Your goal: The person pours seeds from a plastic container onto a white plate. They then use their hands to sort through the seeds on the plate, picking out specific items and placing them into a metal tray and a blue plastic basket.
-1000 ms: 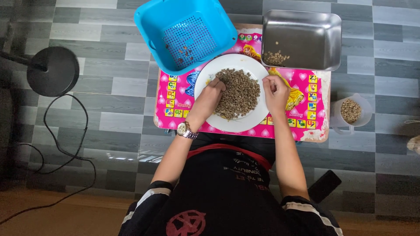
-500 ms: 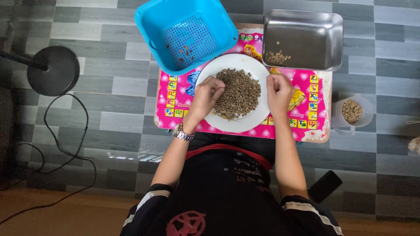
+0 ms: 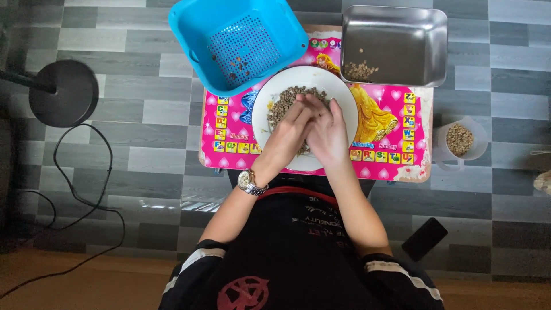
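Note:
A white plate sits on a pink picture mat and holds a pile of small brown-green beans. Both my hands lie side by side over the middle of that pile, fingers stretched out and touching the beans. My left hand wears a wristwatch and covers the pile's left half. My right hand covers the right half. Most of the pile is hidden under them.
A blue perforated basket with a few dark bits stands at the mat's far left. A steel tray at the far right holds a few beans. To the right is a clear jug of beans. A lamp base, its cable and a phone lie on the floor.
My hands were apart at the left and right edges of the pile. They have come together over the middle of the plate.

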